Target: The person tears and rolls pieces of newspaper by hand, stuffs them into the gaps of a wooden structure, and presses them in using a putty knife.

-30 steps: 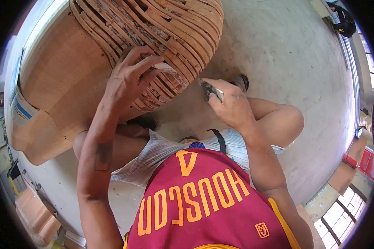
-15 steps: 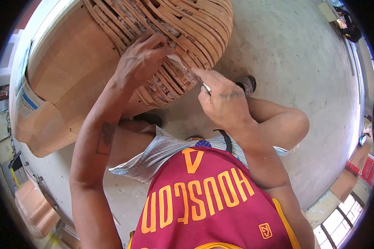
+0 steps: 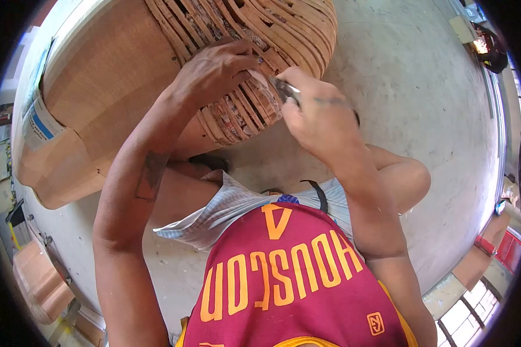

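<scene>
A large wooden form (image 3: 107, 81) has curved, slotted strips at its rounded end, with crumpled paper in some gaps. My left hand (image 3: 214, 69) rests against the strips, its fingers bent around the edge of a whitish paper piece (image 3: 257, 80). To its right, my right hand (image 3: 318, 107) is closed on a small dark and silver tool (image 3: 286, 89), whose tip is near the strips. The tool's exact kind is blurred. What lies beneath my left fingers is hidden.
My bent legs (image 3: 402, 176) are on both sides below the form. Grey floor (image 3: 411, 92) extends to the right. A cardboard-coloured piece (image 3: 40, 280) stands at the lower left, and red crates (image 3: 509, 250) are at the far right.
My right hand has moved up, and the tool in it now shows more. The form, with my left hand on it, appears shifted slightly right in view.
</scene>
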Motion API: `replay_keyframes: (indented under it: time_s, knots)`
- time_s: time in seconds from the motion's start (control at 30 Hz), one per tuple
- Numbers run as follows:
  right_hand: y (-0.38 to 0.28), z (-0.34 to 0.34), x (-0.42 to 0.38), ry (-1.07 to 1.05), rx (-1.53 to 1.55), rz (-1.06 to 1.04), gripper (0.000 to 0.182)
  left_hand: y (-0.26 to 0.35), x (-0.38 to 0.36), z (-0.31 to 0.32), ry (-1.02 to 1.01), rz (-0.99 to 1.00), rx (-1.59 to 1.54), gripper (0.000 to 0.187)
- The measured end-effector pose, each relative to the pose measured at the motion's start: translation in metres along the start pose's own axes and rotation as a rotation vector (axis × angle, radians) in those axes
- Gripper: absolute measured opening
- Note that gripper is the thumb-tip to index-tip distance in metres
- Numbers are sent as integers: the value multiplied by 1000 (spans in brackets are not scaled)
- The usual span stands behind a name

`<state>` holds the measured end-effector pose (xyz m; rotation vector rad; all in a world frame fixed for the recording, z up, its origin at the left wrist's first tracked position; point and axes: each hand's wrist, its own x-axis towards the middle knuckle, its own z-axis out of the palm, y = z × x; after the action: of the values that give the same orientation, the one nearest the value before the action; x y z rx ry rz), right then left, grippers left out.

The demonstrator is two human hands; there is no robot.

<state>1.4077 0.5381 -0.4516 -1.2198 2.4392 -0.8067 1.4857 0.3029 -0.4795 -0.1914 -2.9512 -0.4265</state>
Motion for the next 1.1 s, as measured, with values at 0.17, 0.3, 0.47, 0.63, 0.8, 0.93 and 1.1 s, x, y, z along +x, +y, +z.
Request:
replay_keyframes:
  time_s: [0.17, 0.3, 0.47, 0.63, 0.8, 0.93, 1.1]
  knots:
    - [15, 17, 14, -106, -94, 20, 37, 6, -6, -6, 24, -19, -95, 29]
    - [14, 9, 17, -133, -74, 45, 38, 8, -6, -16, -50, 9, -22, 31]
    - [18, 12, 16, -115, -19, 52, 39, -4, 2, -11, 24, 282, 239, 31]
    - [23, 18, 10, -78, 11, 31, 37, -9, 2, -8, -17, 329, 252, 31]
    - [22, 16, 6, -105, -2, 58, 38, -9, 2, -5, -13, 350, 225, 27]
    - [16, 14, 1, 33, -19, 10, 30, -6, 3, -5, 3, 259, 191, 20]
    - [13, 9, 23, -69, -66, -1, 29, -8, 1, -5, -12, 173, 90, 17]
